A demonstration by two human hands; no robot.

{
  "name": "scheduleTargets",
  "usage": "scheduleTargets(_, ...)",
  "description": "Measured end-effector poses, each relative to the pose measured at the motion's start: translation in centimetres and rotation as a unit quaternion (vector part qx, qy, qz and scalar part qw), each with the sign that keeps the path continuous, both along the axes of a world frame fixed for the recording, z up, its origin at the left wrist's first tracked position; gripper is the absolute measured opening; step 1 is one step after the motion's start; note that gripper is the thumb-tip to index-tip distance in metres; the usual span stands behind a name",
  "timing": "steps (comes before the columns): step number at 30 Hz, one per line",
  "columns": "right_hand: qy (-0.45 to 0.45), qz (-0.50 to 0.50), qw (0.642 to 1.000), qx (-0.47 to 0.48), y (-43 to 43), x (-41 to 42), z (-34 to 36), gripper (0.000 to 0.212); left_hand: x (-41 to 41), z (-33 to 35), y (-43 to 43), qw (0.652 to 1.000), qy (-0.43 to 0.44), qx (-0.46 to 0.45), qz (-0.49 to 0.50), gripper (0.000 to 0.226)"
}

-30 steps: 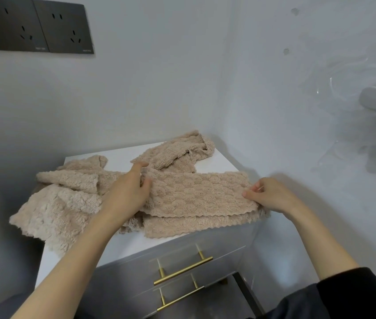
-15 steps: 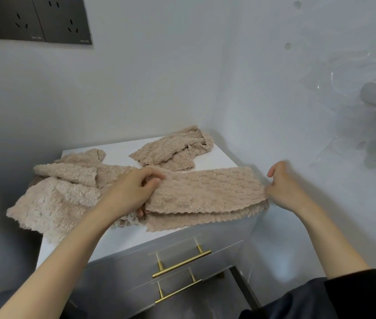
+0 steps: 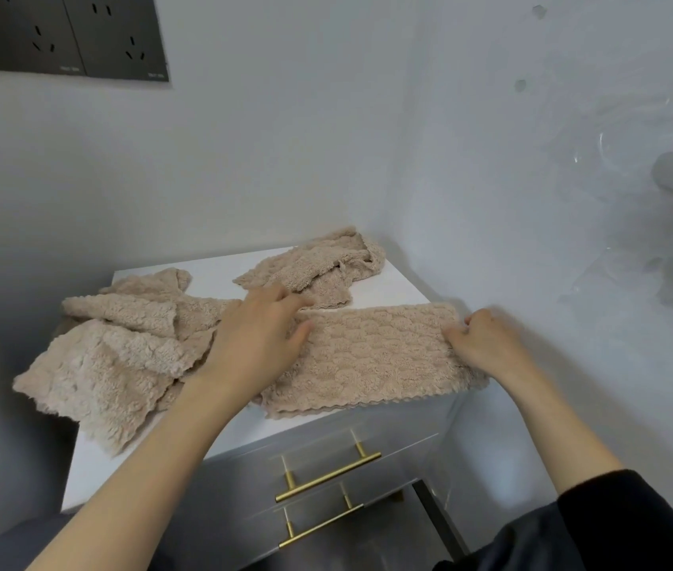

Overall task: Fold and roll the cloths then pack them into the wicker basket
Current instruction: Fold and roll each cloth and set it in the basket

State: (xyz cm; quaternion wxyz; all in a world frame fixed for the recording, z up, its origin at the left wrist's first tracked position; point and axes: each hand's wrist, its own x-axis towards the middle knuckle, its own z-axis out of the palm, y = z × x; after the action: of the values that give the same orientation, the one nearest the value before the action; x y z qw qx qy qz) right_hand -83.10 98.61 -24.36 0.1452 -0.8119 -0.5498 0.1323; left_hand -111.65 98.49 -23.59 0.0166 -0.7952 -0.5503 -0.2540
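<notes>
A folded cloth (image 3: pixel 376 356) in beige colour lies as a long band along the front edge of the white top of a cabinet (image 3: pixel 219 274), and it reaches to the front right corner, where its end goes a little over the edge. The left hand (image 3: pixel 256 340) lies flat on the left end of this cloth, with the fingers straight and a little spread, pressing it down. The right hand (image 3: pixel 487 344) is at the right end, its fingers curled and holding the end of the cloth; how deep the fingertips go under the fabric I cannot tell. A pile of cloths (image 3: pixel 120 348) of the same colour lies loose on the left side of the top, touching the left hand's wrist, and part of it hangs over the left edge. One more crumpled cloth (image 3: pixel 318 269) lies at the back right corner, just behind the left hand. Below the front edge are two grey drawers (image 3: pixel 400 455) with golden handles (image 3: pixel 326 473). Dark sockets (image 3: pixel 62 35) are on the wall above. A black sleeve (image 3: pixel 635 525) covers the right arm.
</notes>
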Motion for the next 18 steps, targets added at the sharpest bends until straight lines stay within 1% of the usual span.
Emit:
scheduleTargets(1,0.004,-0.001,1.000,0.000,0.2,0.1,-0.1,0.024,0.3,-0.4,0.4,1.000,0.019,-0.015,-0.002,0.040)
scheduleTargets(4,0.025,-0.009,0.999,0.020,0.3,-0.1,0.0,0.025,0.6,-1.4,1.8,0.995,0.060,-0.074,0.024,0.043)
scheduleTargets(5,0.034,-0.014,0.999,0.025,0.4,-0.1,0.1,0.022,0.6,-1.7,2.2,0.994,0.066,-0.087,0.030,0.043)
scheduleTargets(6,0.037,-0.019,0.999,0.023,0.4,-0.2,0.2,0.021,0.5,-1.9,2.6,0.993,0.068,-0.093,0.033,0.043)
scheduleTargets(8,0.035,-0.018,0.999,0.015,0.6,0.0,0.3,0.028,0.3,-2.1,3.2,0.993,0.057,-0.098,0.030,0.039)
scheduleTargets(10,0.031,-0.010,0.999,0.030,0.8,0.1,0.2,0.032,0.1,-2.0,3.4,0.993,0.032,-0.107,0.032,0.033)
scheduleTargets(11,0.028,-0.003,0.998,0.053,0.9,0.1,0.2,0.029,0.0,-1.9,3.4,0.993,0.017,-0.110,0.032,0.029)
scheduleTargets(13,-0.015,0.005,0.993,0.119,1.0,-0.3,0.4,0.012,0.0,-1.4,3.5,0.993,-0.010,-0.109,0.033,0.025)
scheduleTargets(14,-0.052,0.004,0.986,0.159,1.1,-0.5,0.6,0.009,0.0,-1.1,3.4,0.994,-0.022,-0.105,0.034,0.023)
scheduleTargets(15,-0.082,0.004,0.977,0.199,1.3,-0.8,0.9,0.012,0.1,-0.8,3.3,0.994,-0.031,-0.099,0.033,0.021)
scheduleTargets(16,-0.087,0.007,0.966,0.241,1.7,-1.0,1.2,0.012,0.1,-0.6,3.1,0.994,-0.039,-0.096,0.030,0.017)
scheduleTargets(18,-0.031,0.011,0.950,0.312,2.8,-1.6,1.5,0.009,0.1,-0.2,2.6,0.993,-0.064,-0.103,0.015,0.013)
